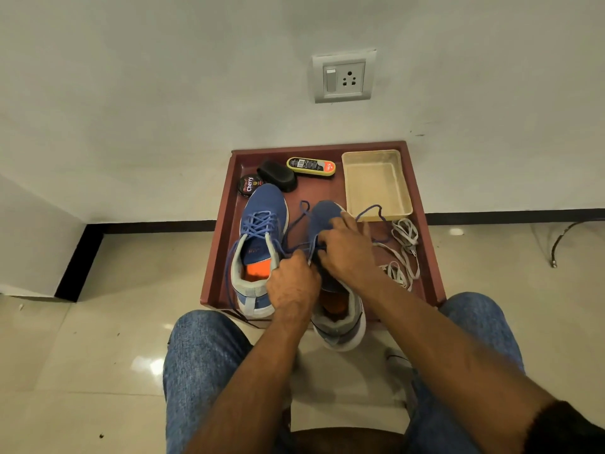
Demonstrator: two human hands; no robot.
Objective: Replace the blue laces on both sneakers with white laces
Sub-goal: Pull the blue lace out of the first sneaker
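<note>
Blue knit sneakers [262,231] with orange insoles, blue laces [302,213]; white flat laces [406,240]; dark red wooden tray [222,231]; cream plastic box [376,185].

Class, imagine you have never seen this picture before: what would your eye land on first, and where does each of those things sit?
First, the two hands at the centre: the left hand and right hand work the blue lace on the right sneaker, which overhangs the near edge of the red tray. Beside it lies the left sneaker, blue-laced with an orange insole. The white laces lie loose at the tray's right, near a cream box.
</note>
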